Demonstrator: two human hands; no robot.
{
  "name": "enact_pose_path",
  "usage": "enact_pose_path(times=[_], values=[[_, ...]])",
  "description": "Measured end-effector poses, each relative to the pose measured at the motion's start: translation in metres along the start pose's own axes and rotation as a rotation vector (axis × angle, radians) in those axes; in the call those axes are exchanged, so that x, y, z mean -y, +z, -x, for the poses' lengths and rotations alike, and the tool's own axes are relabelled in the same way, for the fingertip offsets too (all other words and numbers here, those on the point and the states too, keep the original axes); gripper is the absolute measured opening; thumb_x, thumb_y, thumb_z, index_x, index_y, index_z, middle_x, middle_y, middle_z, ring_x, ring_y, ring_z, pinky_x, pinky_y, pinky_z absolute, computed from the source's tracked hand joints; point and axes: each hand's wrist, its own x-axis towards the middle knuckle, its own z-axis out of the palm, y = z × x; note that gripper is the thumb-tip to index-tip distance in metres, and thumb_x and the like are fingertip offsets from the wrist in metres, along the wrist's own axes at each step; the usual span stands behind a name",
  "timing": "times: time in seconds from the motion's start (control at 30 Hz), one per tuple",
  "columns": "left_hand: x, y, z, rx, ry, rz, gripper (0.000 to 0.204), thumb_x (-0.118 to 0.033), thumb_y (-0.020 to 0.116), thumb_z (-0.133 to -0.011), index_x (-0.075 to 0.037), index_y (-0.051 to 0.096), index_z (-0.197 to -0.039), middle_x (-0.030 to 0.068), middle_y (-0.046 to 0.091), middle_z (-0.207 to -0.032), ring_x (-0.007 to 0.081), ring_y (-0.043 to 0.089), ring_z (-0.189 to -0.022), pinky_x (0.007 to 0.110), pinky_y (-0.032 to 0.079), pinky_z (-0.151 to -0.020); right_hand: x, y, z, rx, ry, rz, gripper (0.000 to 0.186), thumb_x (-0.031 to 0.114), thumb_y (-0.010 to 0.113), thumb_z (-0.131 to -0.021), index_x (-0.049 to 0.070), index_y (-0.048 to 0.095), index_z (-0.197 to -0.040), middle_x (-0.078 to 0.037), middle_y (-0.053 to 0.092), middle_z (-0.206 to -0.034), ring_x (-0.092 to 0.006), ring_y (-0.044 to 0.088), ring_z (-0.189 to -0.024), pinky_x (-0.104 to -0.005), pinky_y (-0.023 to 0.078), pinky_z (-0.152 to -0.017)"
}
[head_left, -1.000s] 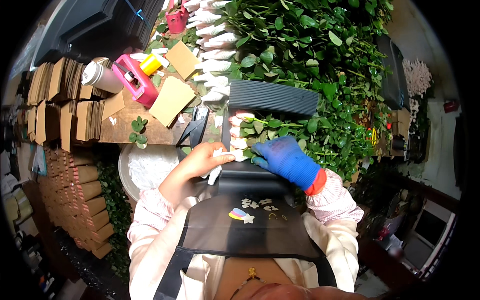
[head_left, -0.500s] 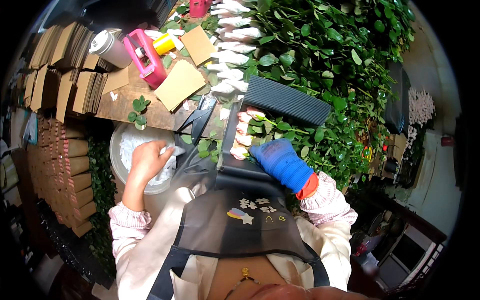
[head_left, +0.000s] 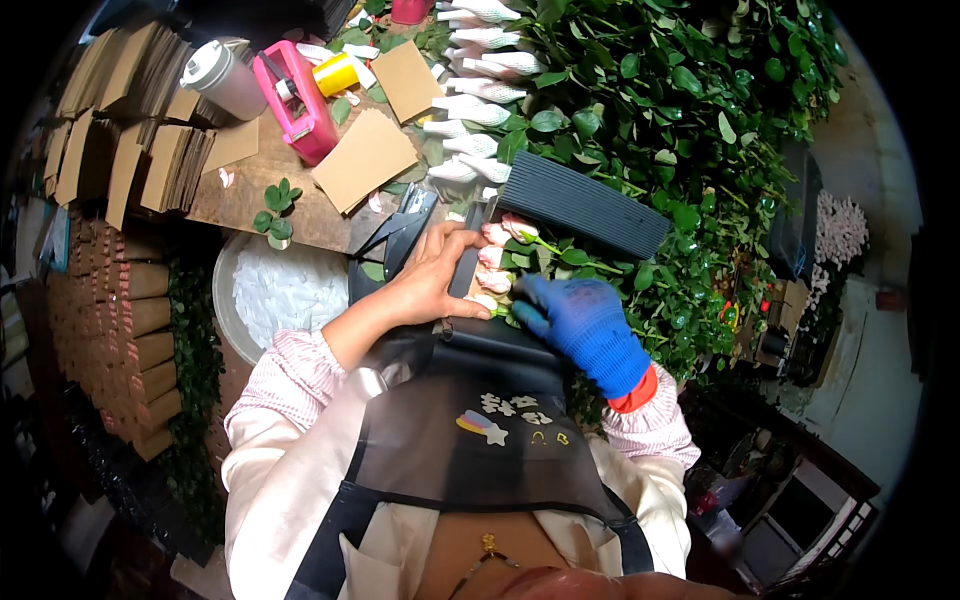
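Pale pink roses (head_left: 491, 257) lie in a column in a black tray (head_left: 465, 272) at my lap, their stems pointing right. My bare left hand (head_left: 425, 275) reaches across the tray's left edge, its thumb and fingers spread around the nearer blooms. The thumb touches the nearest rose (head_left: 485, 302), which it partly hides. Just right of that bloom is my right hand (head_left: 578, 325) in a blue knitted glove, its slightly blurred fingertips apart by the stems. A round tub (head_left: 222, 300) of white strips (head_left: 285, 290) stands left of my left forearm.
A ribbed black block (head_left: 590, 205) lies beyond the roses. Cardboard sheets (head_left: 365, 160), black scissors (head_left: 395, 235) and a pink tape dispenser (head_left: 300, 110) are on the wooden table (head_left: 240, 195). White-wrapped blooms (head_left: 480, 90) line a big pile of leafy stems (head_left: 650, 80).
My left hand has left the tub of white strips and moved right to the roses. My gloved right hand has shifted slightly right, its fingers pulling back from the nearest bloom.
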Motion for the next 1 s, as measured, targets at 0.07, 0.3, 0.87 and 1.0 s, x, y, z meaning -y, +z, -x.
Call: enact_pose_path(times=[0.07, 0.3, 0.87, 1.0], values=[[-0.004, 0.001, -0.001, 0.020, -0.030, 0.033, 0.098, -0.042, 0.093, -0.067, -0.010, 0.040, -0.142, 0.0272, 0.032, -0.142, 0.0477, 0.033, -0.137, 0.049, 0.032, -0.116, -0.008, 0.025, -0.006, -0.051, 0.029, 0.056, 0.028, 0.039, 0.064, -0.095, 0.013, 0.065, -0.106, -0.011, 0.072, -0.083, -0.0324, 0.071, -0.076, -0.0452, 0.055, -0.067], [-0.007, -0.003, -0.006, 0.062, -0.046, 0.013, 0.100, -0.041, 0.094, -0.067, -0.013, 0.038, -0.144, 0.0306, 0.029, -0.142, 0.0516, 0.031, -0.138, 0.049, 0.032, -0.116, -0.004, 0.046, -0.018, -0.058, 0.039, 0.123, 0.027, 0.038, 0.065, -0.094, 0.014, 0.063, -0.106, -0.010, 0.070, -0.078, -0.0319, 0.069, -0.070, -0.0441, 0.053, -0.063], [-0.004, 0.013, -0.007, -0.186, -0.016, 0.095, 0.066, -0.038, 0.088, -0.075, -0.010, 0.060, -0.127, 0.0265, 0.045, -0.135, 0.0454, 0.042, -0.132, 0.049, 0.038, -0.111, -0.004, 0.029, -0.009, -0.143, 0.059, 0.074, 0.027, 0.035, 0.062, -0.096, 0.013, 0.061, -0.110, -0.010, 0.072, -0.082, -0.0319, 0.071, -0.075, -0.0462, 0.053, -0.064], [-0.005, 0.019, -0.005, -0.203, -0.012, 0.178, 0.062, -0.027, 0.089, -0.075, -0.012, 0.062, -0.129, 0.0214, 0.044, -0.141, 0.0368, 0.040, -0.138, 0.044, 0.036, -0.113, -0.010, 0.036, -0.030, -0.078, 0.149, 0.104, 0.027, 0.034, 0.062, -0.095, 0.012, 0.060, -0.111, -0.012, 0.072, -0.083, -0.0322, 0.071, -0.074, -0.0455, 0.054, -0.065]])
